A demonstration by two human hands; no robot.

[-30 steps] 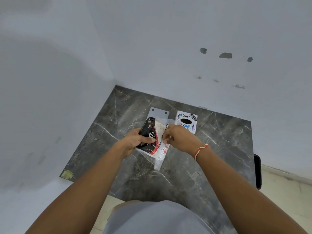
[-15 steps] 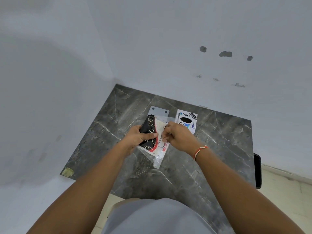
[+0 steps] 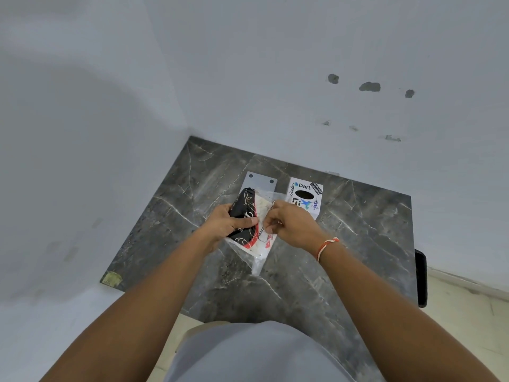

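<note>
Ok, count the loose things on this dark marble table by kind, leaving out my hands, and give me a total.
patterned packet: 1
clear plastic bag: 1
white stickered box: 1
Total: 3

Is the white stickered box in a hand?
No, the white box lies on the table; left hand and right hand hold the wrapped packet.

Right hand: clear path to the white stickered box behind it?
Probably yes for reach: the white stickered box lies just beyond the right hand with nothing between. But that hand is pinching the clear bag, which it would have to release first.
</note>
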